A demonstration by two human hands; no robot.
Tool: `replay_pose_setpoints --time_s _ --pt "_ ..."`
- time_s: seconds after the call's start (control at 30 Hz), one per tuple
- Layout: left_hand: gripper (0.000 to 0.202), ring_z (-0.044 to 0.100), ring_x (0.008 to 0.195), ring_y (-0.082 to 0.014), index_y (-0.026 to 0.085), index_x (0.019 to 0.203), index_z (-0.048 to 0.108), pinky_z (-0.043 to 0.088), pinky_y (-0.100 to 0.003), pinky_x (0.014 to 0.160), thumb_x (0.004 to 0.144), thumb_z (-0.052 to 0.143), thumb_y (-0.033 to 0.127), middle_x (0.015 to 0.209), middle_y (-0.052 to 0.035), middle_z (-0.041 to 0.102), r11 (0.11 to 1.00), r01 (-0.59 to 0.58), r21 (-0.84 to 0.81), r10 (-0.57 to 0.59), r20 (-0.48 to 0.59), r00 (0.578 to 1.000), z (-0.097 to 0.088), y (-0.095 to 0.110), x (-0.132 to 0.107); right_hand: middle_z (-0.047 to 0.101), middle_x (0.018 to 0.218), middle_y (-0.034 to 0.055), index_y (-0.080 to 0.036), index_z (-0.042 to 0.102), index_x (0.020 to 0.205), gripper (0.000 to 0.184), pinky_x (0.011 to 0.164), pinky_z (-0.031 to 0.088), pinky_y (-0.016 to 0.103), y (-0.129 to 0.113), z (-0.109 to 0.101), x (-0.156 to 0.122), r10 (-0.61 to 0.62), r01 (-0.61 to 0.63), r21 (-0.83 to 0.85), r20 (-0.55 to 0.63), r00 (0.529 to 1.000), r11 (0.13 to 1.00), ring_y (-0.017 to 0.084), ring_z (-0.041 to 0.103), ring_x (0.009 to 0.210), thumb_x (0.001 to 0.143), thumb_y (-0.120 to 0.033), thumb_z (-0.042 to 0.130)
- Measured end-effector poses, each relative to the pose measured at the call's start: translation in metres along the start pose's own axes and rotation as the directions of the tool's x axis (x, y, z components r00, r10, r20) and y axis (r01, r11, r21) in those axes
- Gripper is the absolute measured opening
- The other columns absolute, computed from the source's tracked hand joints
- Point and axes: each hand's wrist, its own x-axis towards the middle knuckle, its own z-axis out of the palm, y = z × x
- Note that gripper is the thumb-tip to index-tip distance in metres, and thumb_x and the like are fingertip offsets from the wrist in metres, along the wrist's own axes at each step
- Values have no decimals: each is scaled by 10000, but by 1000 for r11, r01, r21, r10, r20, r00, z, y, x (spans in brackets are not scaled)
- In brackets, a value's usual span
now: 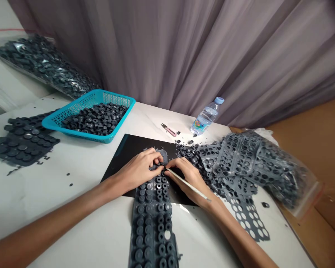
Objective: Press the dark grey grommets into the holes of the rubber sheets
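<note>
A long dark grey moulded rubber sheet (149, 227), with rows of round ring-shaped parts, runs from the bottom edge up onto a black mat (118, 160). At its far end my left hand (143, 165) bends its fingers closed on the sheet, the thumb close to the right fingertips. My right hand (188, 176) grips a slim pale stick-like tool (188, 185) between thumb and fingers. Its near end points back over the wrist, while the working tip is hidden among the fingertips at the sheet. One hole (167, 235) in the sheet shows the white table.
A blue basket (123, 123) of small black rubber parts stands left, with a full plastic bag (41, 63) behind it. More moulded sheets (28, 141) lie left. Thread snips (169, 130), a water bottle (206, 117), punched-out sheets (248, 219) and a bag of sheets (257, 160) are right.
</note>
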Motion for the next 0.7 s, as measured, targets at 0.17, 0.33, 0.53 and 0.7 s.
replay_pose_setpoints --time_s 0.17,0.33,0.53,0.7 --pt "93 578 749 -149 191 968 690 487 -298 719 900 643 232 848 -1 610 997 43 -60 -46 -42 998 6 -6 -1 668 1030 45 -247 612 1072 124 879 500 328 0 3 1 18 -18 -33 -8 1000 999 210 610 972 1046 -364 581" --pt "164 590 732 -142 195 996 721 481 -300 725 932 571 208 858 -13 655 995 66 -76 -67 -6 998 2 -7 0 667 1019 41 -256 615 1084 144 875 513 342 -2 0 1 75 -75 -16 -12 997 997 211 627 957 1050 -388 568" --pt "171 589 722 -147 190 1007 737 472 -299 701 910 601 224 835 -12 641 995 58 -76 -59 1 998 5 -11 2 681 1035 47 -254 629 1092 156 875 517 351 0 -3 3 45 -45 -24 7 999 999 220 630 972 1038 -395 591" --pt "139 573 706 -150 191 967 736 455 -294 676 887 629 228 804 -5 615 998 36 -51 -36 -1 999 8 -13 2 676 1051 42 -261 626 1108 142 890 501 355 -1 -1 4 42 -40 -52 33 999 998 221 615 989 1048 -379 576"
